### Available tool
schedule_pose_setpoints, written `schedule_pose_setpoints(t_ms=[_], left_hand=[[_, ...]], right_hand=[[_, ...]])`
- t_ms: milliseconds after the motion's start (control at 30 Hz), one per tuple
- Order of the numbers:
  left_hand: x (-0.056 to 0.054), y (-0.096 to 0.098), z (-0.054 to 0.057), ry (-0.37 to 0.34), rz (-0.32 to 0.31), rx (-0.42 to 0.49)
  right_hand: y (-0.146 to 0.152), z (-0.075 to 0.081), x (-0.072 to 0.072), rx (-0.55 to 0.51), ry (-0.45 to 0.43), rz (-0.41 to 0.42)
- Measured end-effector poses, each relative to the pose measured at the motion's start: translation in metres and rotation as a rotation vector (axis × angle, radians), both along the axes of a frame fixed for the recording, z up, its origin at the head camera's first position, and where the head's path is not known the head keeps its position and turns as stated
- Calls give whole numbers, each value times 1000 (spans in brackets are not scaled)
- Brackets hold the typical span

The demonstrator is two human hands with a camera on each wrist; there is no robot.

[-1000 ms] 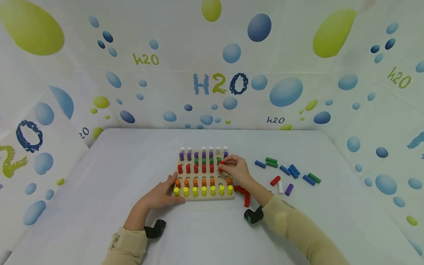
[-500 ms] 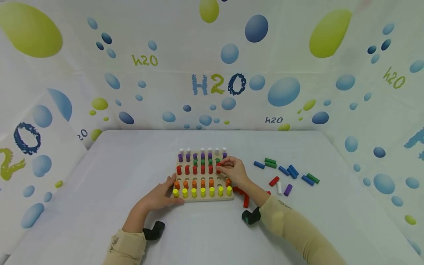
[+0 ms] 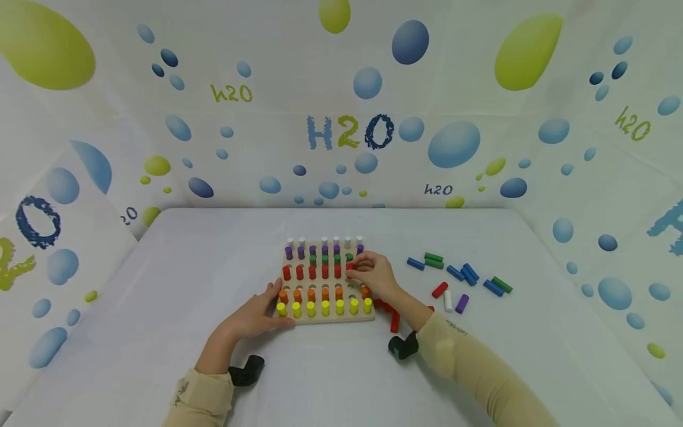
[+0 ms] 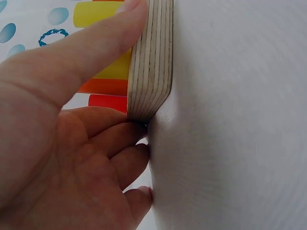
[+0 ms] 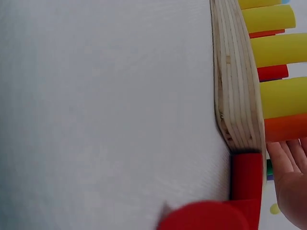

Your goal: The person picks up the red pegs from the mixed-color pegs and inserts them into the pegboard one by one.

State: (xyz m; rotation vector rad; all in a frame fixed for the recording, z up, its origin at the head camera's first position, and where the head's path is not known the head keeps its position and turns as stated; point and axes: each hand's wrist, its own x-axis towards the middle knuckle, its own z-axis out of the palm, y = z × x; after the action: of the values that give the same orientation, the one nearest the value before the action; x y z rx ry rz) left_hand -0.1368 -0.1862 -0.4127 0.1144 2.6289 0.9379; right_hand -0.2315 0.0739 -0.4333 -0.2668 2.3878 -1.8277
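Observation:
A wooden pegboard (image 3: 333,321) stands on the table with rows of white, purple, green, red, orange and yellow pegs upright in it. My left hand (image 3: 255,314) holds its near left corner, thumb along the front edge and fingers at the left side. In the left wrist view the thumb (image 4: 72,60) presses against the layered edge. Thumb and fingertips of my right hand (image 3: 377,276) pinch a red peg (image 3: 350,267) at the right end of the red row. Its lower end is hard to make out. The right wrist view shows this hand (image 5: 290,177) beyond the board.
Loose red pegs (image 3: 395,322) lie against the board's right side, under the right forearm. Farther right are scattered blue pegs (image 3: 470,273), green pegs (image 3: 501,284), a white peg (image 3: 447,301), a purple peg (image 3: 462,303) and another red peg (image 3: 440,289).
My right hand has shifted slightly left and down with the red peg, which now sits more in line with the red row. The left hand stays at the board's corner.

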Motion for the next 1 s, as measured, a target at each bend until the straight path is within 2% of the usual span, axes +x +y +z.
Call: schedule_pose_setpoints(t_ms=[200,533,833,933,1000], left_hand=[[-2,2,1,5,1,2],[1,8,5,-15,21,4],[3,13,7,-26,46,7],[4,15,8,-39,63,14],[5,17,9,-44,69,15]], right_hand=[[18,14,-1,-17,-31,48],[65,29,0,55,-23,24],[84,29,-2,121,15,24],[90,27,-1,156,3,51],[93,25,0,189,-4,99]])
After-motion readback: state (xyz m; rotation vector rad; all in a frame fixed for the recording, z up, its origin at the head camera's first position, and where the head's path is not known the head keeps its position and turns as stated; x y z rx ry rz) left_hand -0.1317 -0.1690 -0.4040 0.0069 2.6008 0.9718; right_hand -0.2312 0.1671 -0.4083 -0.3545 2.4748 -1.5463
